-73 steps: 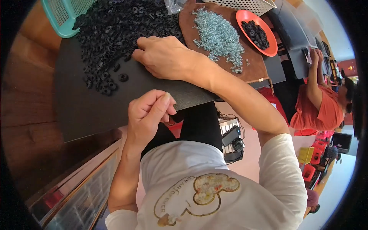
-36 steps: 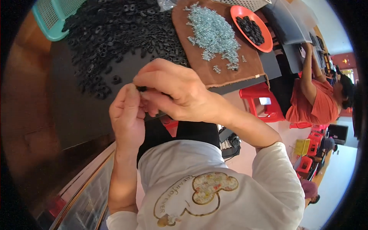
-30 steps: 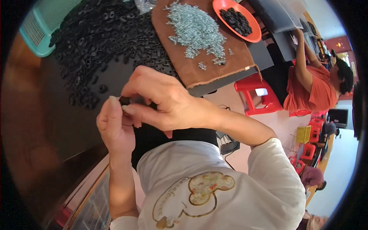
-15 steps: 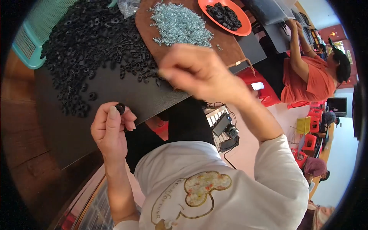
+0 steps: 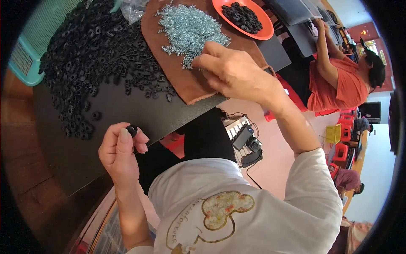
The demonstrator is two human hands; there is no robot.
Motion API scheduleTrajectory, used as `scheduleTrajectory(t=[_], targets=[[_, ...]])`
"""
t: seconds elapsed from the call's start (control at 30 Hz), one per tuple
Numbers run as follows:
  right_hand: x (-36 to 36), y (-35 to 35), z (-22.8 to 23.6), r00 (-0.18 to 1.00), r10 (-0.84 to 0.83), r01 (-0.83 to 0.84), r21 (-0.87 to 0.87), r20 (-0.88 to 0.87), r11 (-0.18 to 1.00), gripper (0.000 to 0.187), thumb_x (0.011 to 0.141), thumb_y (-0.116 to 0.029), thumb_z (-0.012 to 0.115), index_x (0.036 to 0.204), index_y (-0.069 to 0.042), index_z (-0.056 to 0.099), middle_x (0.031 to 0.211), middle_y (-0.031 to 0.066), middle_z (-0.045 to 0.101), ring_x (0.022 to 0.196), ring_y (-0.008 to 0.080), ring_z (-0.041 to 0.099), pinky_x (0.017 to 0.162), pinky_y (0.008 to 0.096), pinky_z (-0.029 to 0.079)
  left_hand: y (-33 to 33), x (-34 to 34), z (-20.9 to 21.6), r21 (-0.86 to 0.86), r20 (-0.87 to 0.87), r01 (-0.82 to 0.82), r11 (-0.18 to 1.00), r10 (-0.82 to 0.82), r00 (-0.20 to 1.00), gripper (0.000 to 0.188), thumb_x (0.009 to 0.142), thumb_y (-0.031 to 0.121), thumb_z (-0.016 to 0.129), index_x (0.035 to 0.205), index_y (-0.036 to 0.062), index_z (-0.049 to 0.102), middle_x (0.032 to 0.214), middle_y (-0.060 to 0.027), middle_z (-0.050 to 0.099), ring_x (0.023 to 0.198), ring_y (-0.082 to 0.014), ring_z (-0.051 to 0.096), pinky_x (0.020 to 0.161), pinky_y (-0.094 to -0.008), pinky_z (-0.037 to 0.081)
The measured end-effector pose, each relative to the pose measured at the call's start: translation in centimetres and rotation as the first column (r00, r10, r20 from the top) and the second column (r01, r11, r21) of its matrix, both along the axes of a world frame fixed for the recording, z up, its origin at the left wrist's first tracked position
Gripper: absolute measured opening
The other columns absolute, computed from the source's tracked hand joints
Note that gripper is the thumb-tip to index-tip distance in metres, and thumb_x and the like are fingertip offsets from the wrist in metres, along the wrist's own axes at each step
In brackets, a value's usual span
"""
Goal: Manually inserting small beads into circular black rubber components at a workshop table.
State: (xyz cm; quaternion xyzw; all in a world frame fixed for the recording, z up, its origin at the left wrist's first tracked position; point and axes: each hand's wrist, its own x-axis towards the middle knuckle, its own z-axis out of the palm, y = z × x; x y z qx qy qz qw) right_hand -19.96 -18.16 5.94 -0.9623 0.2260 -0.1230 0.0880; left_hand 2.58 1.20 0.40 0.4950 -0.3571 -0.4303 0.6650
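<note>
Pinching a small black ring-shaped part between thumb and fingertips, the left hand sits at about 8 o'clock in the view, fingers curled closed around the piece, above the near edge of the black work mat. The part is dark, matte, rounded, with what looks like a hole through its middle; finer detail is too small to tell. Right hand lies at about 12 o'clock, fingers bent down into the heap of small silvery metal pieces spread on a brown leather-like pad; fingertips touch the heap, but whether anything is gripped cannot be told. At 10 to 11 o'clock a large loose pile of black ring parts covers the mat, matching the held piece in colour and shape. A teal plastic basket stands at the pile's far left edge. An orange dish with more black parts sits at 1 o'clock, beyond the pad. Another person in an orange shirt sits at 2 o'clock, well apart.
</note>
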Motion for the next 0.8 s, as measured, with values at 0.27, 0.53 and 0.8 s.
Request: scheduleTrajectory(t=[0.27, 0.53, 0.8], targets=[[2.0, -3.0, -0.1, 0.993, 0.041, -0.020, -0.183, 0.112, 0.983, 0.013, 0.083, -0.010, 0.061, 0.095, -0.005, 0.059, 0.086, 0.0121, 0.057, 0.076, 0.0344, 0.064, 0.062, 0.0443, 0.053, 0.0, 0.0, -0.1, 0.008, -0.016, -0.023, 1.000, 0.023, 1.000, 0.023, 0.099, 0.021, 0.055, 0.100, -0.0014, 0.060, 0.076, -0.0093, 0.065, 0.059, -0.0105, 0.053, 0.056, -0.0232, 0.043], [3.0, -4.1, -0.4, 0.997, 0.048, -0.034, -0.202, 0.065, 0.979, 0.017, 0.082, -0.008, 0.058, 0.099, -0.005, 0.061, 0.089, 0.0143, 0.055, 0.076, 0.0347, 0.063, 0.061, 0.0445, 0.053, -0.2, -0.2, 0.0, 0.004, -0.013, -0.029, 1.000, 0.029, 0.999, 0.022, 0.099, 0.019, 0.054, 0.101, -0.0019, 0.061, 0.076, -0.0097, 0.065, 0.059, -0.0098, 0.053, 0.056, -0.0228, 0.044], [0.0, -2.8, 0.7, 1.000, 0.019, -0.017, -0.134, 0.014, 0.991, 0.015, 0.081, -0.007, 0.062, 0.095, -0.004, 0.061, 0.090, 0.0137, 0.055, 0.080, 0.0343, 0.062, 0.067, 0.0431, 0.052, -0.1, -0.2, -0.1, 0.001, -0.018, -0.021, 1.000, 0.021, 1.000, 0.023, 0.100, 0.021, 0.055, 0.101, -0.0010, 0.061, 0.076, -0.0091, 0.065, 0.059, -0.0097, 0.054, 0.056, -0.0224, 0.043]])
